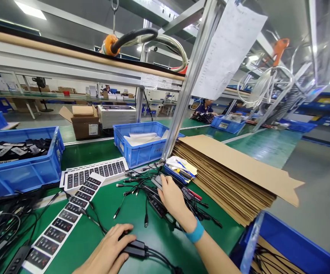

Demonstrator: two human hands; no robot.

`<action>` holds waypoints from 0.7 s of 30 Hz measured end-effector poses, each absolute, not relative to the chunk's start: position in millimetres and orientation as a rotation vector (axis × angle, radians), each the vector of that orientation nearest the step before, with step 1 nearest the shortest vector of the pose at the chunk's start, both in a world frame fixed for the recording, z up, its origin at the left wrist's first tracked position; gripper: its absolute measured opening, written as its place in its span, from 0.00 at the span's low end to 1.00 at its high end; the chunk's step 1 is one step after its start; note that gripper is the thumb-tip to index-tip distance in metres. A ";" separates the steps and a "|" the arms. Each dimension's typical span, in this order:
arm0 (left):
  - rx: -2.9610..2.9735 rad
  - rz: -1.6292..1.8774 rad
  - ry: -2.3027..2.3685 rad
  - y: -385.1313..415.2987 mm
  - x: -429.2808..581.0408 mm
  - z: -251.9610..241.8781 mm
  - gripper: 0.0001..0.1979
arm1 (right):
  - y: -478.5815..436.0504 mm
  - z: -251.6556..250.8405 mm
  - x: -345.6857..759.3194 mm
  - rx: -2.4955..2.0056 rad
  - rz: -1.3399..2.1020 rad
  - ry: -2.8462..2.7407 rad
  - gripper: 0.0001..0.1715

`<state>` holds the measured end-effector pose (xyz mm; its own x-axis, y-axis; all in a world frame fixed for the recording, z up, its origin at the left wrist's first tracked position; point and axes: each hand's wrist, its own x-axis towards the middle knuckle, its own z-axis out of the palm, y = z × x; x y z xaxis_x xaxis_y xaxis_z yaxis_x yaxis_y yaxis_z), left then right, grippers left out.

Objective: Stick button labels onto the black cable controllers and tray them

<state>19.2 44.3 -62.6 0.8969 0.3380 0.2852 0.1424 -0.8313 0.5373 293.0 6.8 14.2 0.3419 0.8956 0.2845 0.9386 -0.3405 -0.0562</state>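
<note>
My left hand (106,249) grips a black cable adapter box (135,249) at the lower middle of the green workbench (102,243), and its cord trails off towards the bottom edge. My right hand (173,199), with a blue wristband (195,232), holds a small flat grey-and-black device (157,182). Under and beyond that hand lies a tangled pile of black cables with metal plug ends (142,194). Strips of black-and-white printed labels (64,220) run diagonally to the left of my left hand, with a second label sheet (96,171) above them.
A blue bin of black tagged items (19,160) and a heap of black cables (2,224) are at the left. A blue bin of white sheets (139,144), a tall stack of flat cardboard (228,179), and a blue tool tray (179,175) stand ahead. A metal upright (190,80) rises beyond. Co-workers sit in the distance.
</note>
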 end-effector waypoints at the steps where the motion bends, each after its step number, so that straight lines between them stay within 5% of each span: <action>1: 2.571 0.523 0.337 42.8 19.6 -61.2 0.21 | -1.4 15.0 283.5 -2.318 -0.199 -1.690 0.26; 8: 2.614 0.588 0.314 35.7 21.6 -47.4 0.21 | -48.5 -16.4 228.1 -1.819 0.769 -1.722 0.21; 15: 2.486 0.407 0.347 41.9 16.5 -44.8 0.23 | -47.8 -29.4 238.9 -1.720 0.528 -1.545 0.19; 21: 2.677 0.401 0.310 40.8 20.5 -56.6 0.46 | -62.1 -21.1 216.4 -1.595 0.632 -1.853 0.16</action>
